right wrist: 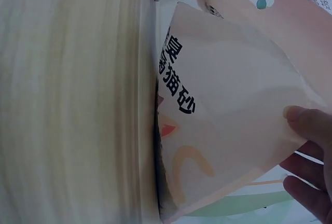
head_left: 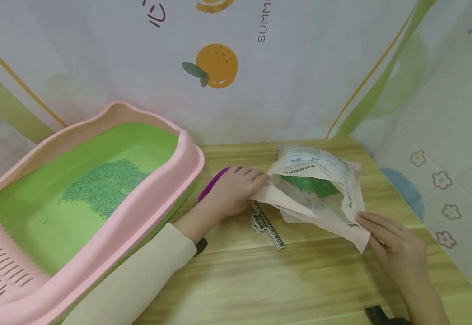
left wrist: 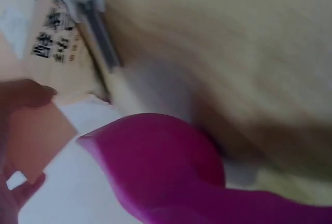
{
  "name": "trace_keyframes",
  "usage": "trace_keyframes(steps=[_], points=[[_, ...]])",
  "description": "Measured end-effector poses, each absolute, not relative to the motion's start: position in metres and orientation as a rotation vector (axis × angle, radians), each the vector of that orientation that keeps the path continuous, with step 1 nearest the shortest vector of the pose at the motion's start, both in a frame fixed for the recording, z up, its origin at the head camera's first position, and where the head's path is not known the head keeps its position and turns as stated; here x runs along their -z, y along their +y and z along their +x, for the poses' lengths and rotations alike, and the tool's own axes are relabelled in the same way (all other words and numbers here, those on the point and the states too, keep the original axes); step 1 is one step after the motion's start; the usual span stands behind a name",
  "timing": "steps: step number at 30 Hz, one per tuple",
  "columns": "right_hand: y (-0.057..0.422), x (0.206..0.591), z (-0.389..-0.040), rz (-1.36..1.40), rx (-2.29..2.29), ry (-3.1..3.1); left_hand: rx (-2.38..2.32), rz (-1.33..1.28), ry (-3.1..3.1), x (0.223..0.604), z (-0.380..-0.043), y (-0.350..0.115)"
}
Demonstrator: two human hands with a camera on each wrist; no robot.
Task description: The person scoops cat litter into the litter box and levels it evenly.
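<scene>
A white and pale pink paper-like bag point(head_left: 329, 216) of green cat litter point(head_left: 313, 185) lies on the table with its mouth spread wide. My left hand point(head_left: 236, 189) pinches the left edge of the mouth between thumb and fingers. At the opposite corner, my right hand point(head_left: 398, 248) grips the rim, its thumb on the printed face in the right wrist view. Close beside the left hand is a purple scoop point(left wrist: 155, 167), largely hidden behind that hand in the head view. Below the bag's left side lies a black-and-white clip point(head_left: 267, 225) with a piano-key pattern.
On the left stands a litter box with a pink rim point(head_left: 154, 198) and green basin, a patch of green litter point(head_left: 105, 185) inside. The wooden table point(head_left: 236, 280) ends at a slanting right edge. Printed curtains point(head_left: 301, 81) hang behind and to the right.
</scene>
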State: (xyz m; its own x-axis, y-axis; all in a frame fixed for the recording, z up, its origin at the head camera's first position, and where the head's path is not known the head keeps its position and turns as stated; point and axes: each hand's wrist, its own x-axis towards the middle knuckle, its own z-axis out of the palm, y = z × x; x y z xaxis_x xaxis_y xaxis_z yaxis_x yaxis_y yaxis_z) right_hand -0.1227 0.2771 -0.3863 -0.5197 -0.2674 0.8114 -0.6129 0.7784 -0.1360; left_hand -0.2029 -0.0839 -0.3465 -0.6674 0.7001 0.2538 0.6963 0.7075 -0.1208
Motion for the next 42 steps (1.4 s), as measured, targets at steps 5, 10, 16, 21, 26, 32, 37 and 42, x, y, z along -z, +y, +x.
trace_keyframes(steps=[5,10,16,21,26,32,37,42], points=[[0.279,0.387,-0.122,0.646,-0.532,-2.106,0.052,-1.151,-2.53,0.35,-0.213,-0.085],[0.279,0.388,-0.122,0.629,-0.569,-2.107,0.444,-1.116,-2.451,0.352,-0.226,-0.096],[0.28,0.388,-0.123,0.616,-0.573,-2.115,0.982,-0.899,-2.533,0.359,-0.237,-0.108],[0.283,0.39,-0.124,0.608,-0.591,-2.091,1.184,-0.834,-2.583,0.359,-0.244,-0.11],[0.284,0.392,-0.126,0.606,-0.578,-2.044,1.382,-0.712,-2.716,0.359,-0.252,-0.103],[0.288,0.394,-0.127,0.57,-0.587,-2.044,1.041,-0.936,-2.837,0.36,-0.259,-0.097],[0.289,0.394,-0.127,0.576,-0.607,-2.053,0.991,-1.018,-2.773,0.36,-0.259,-0.091],[0.287,0.392,-0.126,0.621,-0.661,-2.065,0.938,-1.049,-2.732,0.36,-0.26,-0.084]])
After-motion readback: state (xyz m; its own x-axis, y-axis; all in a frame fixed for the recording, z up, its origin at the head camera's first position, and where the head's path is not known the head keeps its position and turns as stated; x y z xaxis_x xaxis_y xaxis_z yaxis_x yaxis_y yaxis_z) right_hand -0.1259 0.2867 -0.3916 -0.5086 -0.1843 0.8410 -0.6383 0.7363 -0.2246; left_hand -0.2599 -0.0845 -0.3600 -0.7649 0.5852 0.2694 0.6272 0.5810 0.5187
